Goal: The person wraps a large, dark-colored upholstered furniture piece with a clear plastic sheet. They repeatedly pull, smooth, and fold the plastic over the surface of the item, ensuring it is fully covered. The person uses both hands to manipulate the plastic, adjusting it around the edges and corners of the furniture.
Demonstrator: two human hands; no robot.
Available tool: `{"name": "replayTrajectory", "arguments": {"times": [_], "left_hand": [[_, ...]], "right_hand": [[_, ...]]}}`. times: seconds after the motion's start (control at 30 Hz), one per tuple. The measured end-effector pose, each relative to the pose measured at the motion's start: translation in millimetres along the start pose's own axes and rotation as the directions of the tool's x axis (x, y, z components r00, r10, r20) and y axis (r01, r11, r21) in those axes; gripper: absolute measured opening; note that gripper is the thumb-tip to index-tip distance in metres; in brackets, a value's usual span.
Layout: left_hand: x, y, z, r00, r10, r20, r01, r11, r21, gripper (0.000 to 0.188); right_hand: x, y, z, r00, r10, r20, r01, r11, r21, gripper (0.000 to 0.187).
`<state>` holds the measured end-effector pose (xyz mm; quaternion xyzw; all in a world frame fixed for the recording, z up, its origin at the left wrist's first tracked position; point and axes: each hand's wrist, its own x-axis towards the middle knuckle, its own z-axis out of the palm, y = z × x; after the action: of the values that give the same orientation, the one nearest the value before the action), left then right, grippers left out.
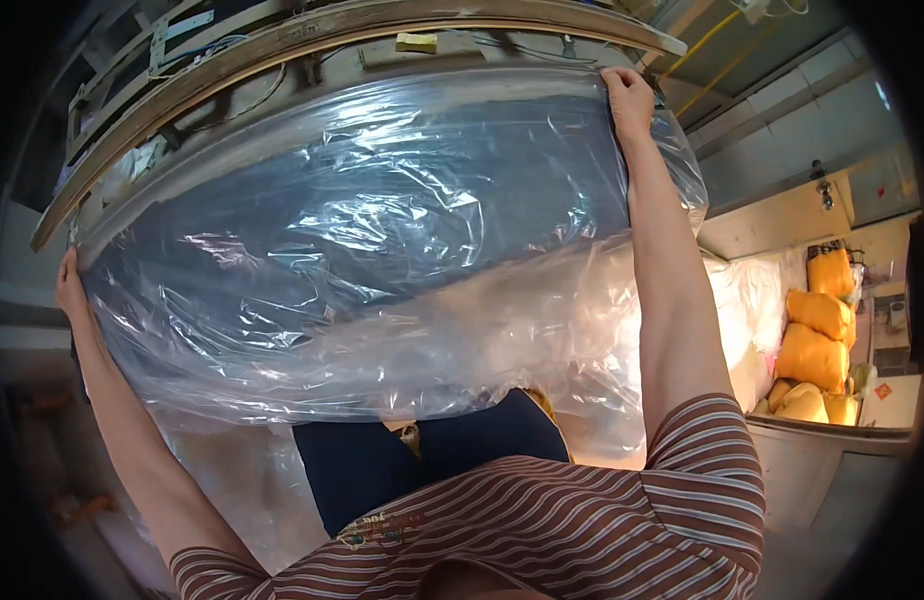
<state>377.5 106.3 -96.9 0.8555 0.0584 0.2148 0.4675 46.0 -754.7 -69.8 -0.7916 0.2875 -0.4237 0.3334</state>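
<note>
A wide sheet of clear plastic film (402, 215) stretches between my two hands, wrinkled and shiny, with something dark blue-grey showing through its upper part. At the far left my left hand (72, 285) grips one end of its far edge. My right hand (630, 98) is closed on the other end, farther away at the upper right. Both arms are spread wide. The sheet's near part sags toward my body over a paler layer. What lies under the film is hard to make out.
Beyond the film runs a long curved-looking wooden beam (322, 32), with cables and a small yellow block (416, 43) near it. To the right, several orange bundles (814, 358) are piled by a pale ledge. A wooden panel (772, 218) stands at the right.
</note>
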Motion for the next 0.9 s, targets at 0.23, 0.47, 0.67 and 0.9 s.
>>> {"name": "replayTrajectory", "arguments": {"times": [0.23,0.47,0.67,0.9], "left_hand": [[49.4,-36.4,-16.3,0.999,0.012,-0.040,-0.003,0.976,0.218,0.046],[23.1,-34.1,-6.3,0.988,-0.126,-0.089,0.103,0.969,-0.226,0.034],[39.1,-55.5,-10.3,0.979,-0.195,-0.049,0.182,0.961,-0.207,0.030],[-6.1,-7.5,14.7,0.911,0.134,0.391,-0.147,0.989,0.002,0.036]], "right_hand": [[10.1,1.7,13.3,0.997,0.005,-0.078,-0.025,0.965,-0.260,0.034],[25.1,25.0,0.5,0.980,-0.042,-0.194,0.019,0.993,-0.119,0.035],[21.9,24.2,2.1,0.968,-0.096,-0.232,0.079,0.994,-0.080,0.049],[1.6,1.4,-26.4,0.856,-0.408,-0.318,0.304,0.894,-0.329,0.033]]}}
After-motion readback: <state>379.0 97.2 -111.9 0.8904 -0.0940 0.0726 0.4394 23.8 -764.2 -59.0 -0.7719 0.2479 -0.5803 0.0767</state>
